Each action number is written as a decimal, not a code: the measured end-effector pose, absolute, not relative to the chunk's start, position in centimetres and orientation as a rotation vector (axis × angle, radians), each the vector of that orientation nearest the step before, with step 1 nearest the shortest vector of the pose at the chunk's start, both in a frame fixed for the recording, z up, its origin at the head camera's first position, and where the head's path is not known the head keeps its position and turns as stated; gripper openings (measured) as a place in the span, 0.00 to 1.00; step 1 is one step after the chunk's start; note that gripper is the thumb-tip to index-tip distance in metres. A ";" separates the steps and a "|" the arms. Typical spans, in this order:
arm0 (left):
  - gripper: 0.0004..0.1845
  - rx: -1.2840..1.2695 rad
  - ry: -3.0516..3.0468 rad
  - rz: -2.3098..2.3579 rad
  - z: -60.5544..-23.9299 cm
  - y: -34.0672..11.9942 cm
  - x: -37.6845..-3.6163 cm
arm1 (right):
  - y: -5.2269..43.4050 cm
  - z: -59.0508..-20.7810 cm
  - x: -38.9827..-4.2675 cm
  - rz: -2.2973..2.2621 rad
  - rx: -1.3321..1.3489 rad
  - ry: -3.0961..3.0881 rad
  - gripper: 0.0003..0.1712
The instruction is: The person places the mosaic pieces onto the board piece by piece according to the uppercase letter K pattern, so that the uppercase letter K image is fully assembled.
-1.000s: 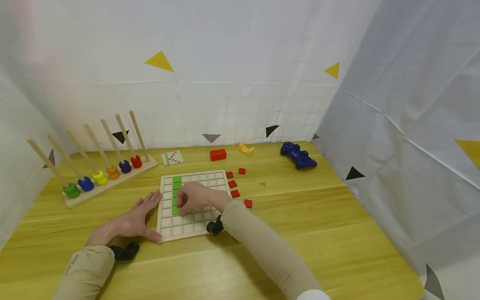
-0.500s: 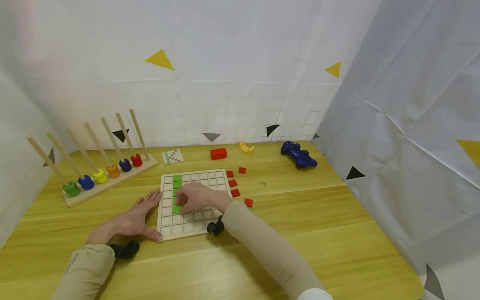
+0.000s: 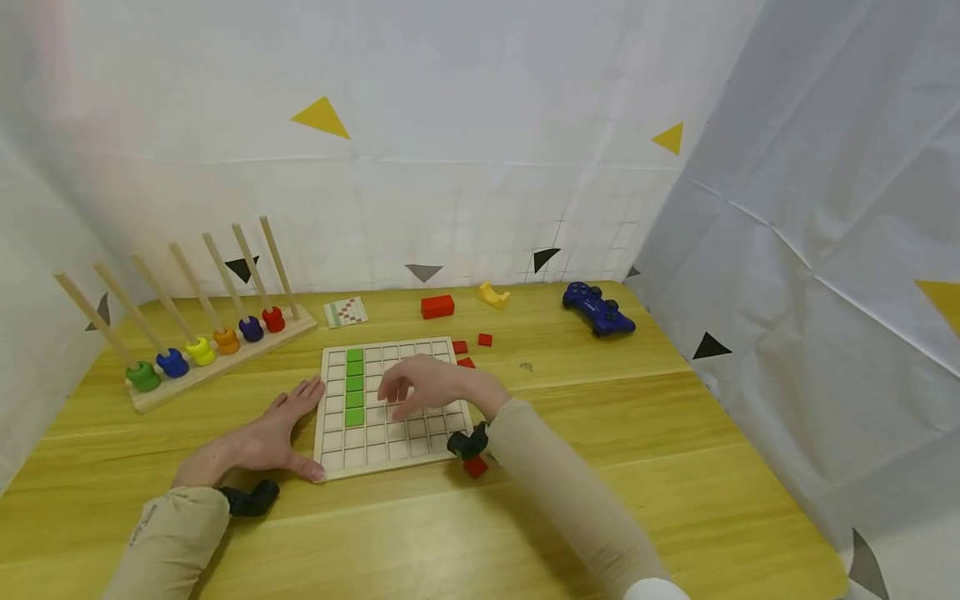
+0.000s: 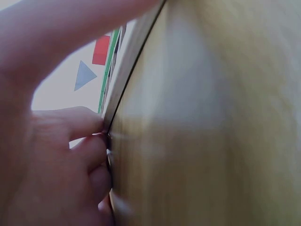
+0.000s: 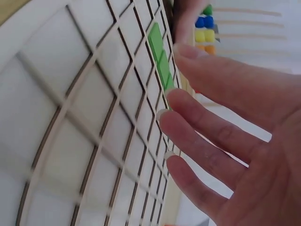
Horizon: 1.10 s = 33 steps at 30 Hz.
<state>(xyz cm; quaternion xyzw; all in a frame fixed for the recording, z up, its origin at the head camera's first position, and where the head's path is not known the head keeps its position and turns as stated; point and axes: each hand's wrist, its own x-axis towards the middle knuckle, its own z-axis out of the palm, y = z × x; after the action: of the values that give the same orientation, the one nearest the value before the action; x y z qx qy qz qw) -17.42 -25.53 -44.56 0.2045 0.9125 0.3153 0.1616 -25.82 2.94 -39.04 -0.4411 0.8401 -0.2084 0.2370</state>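
A pale wooden grid board [image 3: 375,457] lies on the table, with a column of several green square tiles [image 3: 355,383] set in its second column from the left. My left hand [image 3: 262,437] rests at the board's left edge, fingers spread, fingertips and thumb touching the rim. Over the middle of the board hovers my right hand [image 3: 427,385], fingers loosely bent with nothing between them. The right wrist view shows its thumb apart from the fingers [image 5: 202,146] and green tiles [image 5: 160,56] beyond. Several red tiles [image 3: 476,467] lie along the board's right side, some hidden by the right arm.
A wooden peg rack [image 3: 217,358] with coloured beads stands at the left. Behind the board lie a pattern card [image 3: 347,312], a red block [image 3: 437,307] and a yellow arch [image 3: 493,296]. A blue game controller [image 3: 598,309] is at the back right.
My right hand has come off the green tiles and moved right, its fingers spreading; the whole green column now shows. The left hand has stayed at the board's edge.
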 end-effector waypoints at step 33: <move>0.72 0.572 2.596 0.900 -44.3 -25.3 -17.2 | 19.9 -41.2 -27.0 -0.815 -0.940 2.382 0.19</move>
<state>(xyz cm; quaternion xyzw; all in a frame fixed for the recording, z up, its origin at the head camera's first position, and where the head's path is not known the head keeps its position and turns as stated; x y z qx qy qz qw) -17.25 -25.27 -44.28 0.2009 0.9120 0.3164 0.1669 -27.03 19.91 -41.20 -0.3410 0.8635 -0.2954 0.2253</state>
